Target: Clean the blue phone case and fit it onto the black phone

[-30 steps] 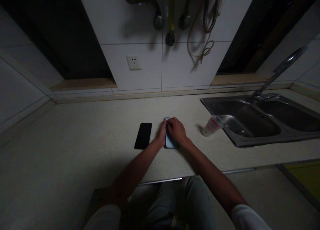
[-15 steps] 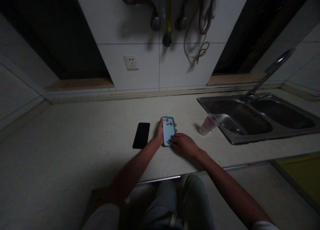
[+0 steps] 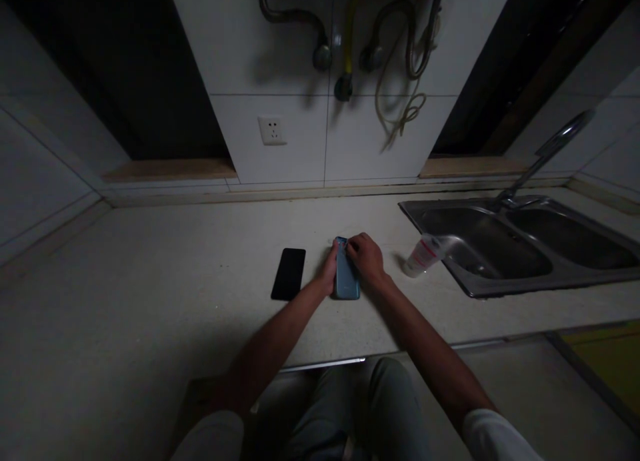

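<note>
Currently, both hands are together on one item: a blue-cased smartphone [image 3: 347,277] lying lengthwise on a pale stone countertop [image 3: 150,294]. The left hand [image 3: 327,269] bears against the phone's left long edge, while the right hand [image 3: 365,259] curls over its upper end from the right. The lower end of the phone shows between the wrists, resting flat on the surface.

Step in hand (judged from the hold alone): two-handed work at the phone's upper end, with the left hand bracing and the right hand doing the close handling. The right hand hides that end, so it cannot be determined whether the hand is gripping the case rim or only resting on it.

Next-move requirement, as judged: the left hand's bracing needs to stay steady, keeping the phone square on the countertop, and the right hand needs clear access to the upper end.

Nearby items:
- A black smartphone [image 3: 289,274] lies flat to the left, just beyond the left hand and not touching it.
- A plastic cup [image 3: 424,255] with a red-marked label lies on its side to the right, near the rim of a stainless-steel double sink [image 3: 500,289].
- A gooseneck faucet [image 3: 545,157] rises behind the sink — well clear of both hands.
</note>
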Demonstrator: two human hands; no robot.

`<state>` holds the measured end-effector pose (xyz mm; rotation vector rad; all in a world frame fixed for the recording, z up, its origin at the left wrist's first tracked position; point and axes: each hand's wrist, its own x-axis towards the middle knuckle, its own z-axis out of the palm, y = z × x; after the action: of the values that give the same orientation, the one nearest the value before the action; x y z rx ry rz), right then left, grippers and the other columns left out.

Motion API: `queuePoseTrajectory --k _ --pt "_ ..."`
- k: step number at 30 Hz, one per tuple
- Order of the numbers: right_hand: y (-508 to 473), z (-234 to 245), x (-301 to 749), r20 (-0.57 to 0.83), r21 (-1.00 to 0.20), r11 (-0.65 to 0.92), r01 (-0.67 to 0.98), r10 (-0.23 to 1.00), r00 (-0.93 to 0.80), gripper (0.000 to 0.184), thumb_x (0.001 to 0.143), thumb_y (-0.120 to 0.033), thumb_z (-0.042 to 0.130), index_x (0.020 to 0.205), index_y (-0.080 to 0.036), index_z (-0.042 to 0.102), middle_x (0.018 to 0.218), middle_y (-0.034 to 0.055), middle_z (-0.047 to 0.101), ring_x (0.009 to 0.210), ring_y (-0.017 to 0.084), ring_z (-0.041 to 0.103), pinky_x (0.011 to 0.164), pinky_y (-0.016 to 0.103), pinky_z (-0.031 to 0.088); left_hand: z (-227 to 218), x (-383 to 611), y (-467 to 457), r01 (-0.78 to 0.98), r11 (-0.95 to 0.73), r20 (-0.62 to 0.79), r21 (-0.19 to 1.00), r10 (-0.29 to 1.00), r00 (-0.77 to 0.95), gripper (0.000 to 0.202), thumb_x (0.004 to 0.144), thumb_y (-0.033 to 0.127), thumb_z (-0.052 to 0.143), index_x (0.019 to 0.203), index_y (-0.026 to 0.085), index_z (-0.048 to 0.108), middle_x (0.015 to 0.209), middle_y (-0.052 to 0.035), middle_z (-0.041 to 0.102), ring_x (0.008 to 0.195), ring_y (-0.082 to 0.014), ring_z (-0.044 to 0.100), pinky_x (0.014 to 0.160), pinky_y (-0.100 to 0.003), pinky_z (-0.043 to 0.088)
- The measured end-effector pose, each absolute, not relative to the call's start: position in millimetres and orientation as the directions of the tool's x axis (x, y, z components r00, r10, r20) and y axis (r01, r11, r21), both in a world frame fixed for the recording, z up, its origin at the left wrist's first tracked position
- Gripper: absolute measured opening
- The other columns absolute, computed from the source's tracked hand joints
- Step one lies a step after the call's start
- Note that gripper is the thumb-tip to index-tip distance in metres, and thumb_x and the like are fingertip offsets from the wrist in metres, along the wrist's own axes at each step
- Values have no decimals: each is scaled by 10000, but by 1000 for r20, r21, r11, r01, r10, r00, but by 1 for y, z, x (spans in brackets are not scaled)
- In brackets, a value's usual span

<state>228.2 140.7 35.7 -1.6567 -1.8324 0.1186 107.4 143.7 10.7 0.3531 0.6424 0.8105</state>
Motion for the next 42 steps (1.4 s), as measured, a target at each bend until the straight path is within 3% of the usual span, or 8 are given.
queuePoseTrajectory --k 6,12,15,22,27,31,35,42 --pt "140 24 223 574 -594 563 575 797 -187 184 942 -284 568 956 -202 732 901 77 680 841 212 632 766 332 498 11 107 140 -571 643 -455 510 766 455 546 947 625 470 1060 147 709 884 -116 758 941 -275 721 848 -368 554" --pt "124 16 233 557 -692 663 285 742 -373 172 886 -358 651 846 -219 744 821 49 713 778 199 647 744 335 493 10 107 146 -657 572 -362 490 820 443 495 886 635 542 794 168 675 787 -92 728 891 -270 715 820 -362 553" --pt "122 14 235 520 -784 590 193 794 -314 142 800 -343 676 744 -215 701 752 27 676 720 186 609 697 314 476 12 107 149 -722 482 -308 496 875 373 426 875 571 553 827 169 686 763 -65 716 820 -245 708 765 -341 553" --pt "142 13 250 225 -924 288 -250 941 253 115 682 -321 584 749 -227 577 672 -25 611 552 137 526 502 240 426 12 102 149 -655 486 -340 578 873 349 399 740 542 780 862 184 654 623 13 613 504 -120 549 476 -235 414" --pt "146 11 256 7 -891 72 -447 989 145 194 612 -272 667 774 -233 565 563 -76 542 429 100 435 401 205 339 13 104 145 -641 367 -221 674 928 298 466 577 417 934 857 171 653 635 36 606 545 -97 546 545 -222 437" --pt "136 13 247 -74 -882 -125 -454 989 -128 315 731 -464 707 902 -203 657 664 -16 651 570 157 590 508 256 461 14 104 145 -667 277 -182 692 961 211 474 542 319 947 883 173 651 747 1 689 668 -144 644 687 -271 505" --pt "130 12 239 -56 -935 -113 -337 983 -175 412 694 -480 832 947 -189 688 827 23 730 722 180 654 676 286 513 14 104 148 -698 254 -202 670 967 158 379 574 275 910 830 173 649 715 5 697 639 -144 654 686 -271 514" --pt "134 4 240 -1 -977 -42 -207 981 -196 501 747 -579 787 1031 -178 689 854 33 730 704 175 636 648 284 492 16 103 146 -698 562 -319 445 827 463 278 802 422 706 858 151 686 799 -95 753 852 -274 738 833 -400 574"
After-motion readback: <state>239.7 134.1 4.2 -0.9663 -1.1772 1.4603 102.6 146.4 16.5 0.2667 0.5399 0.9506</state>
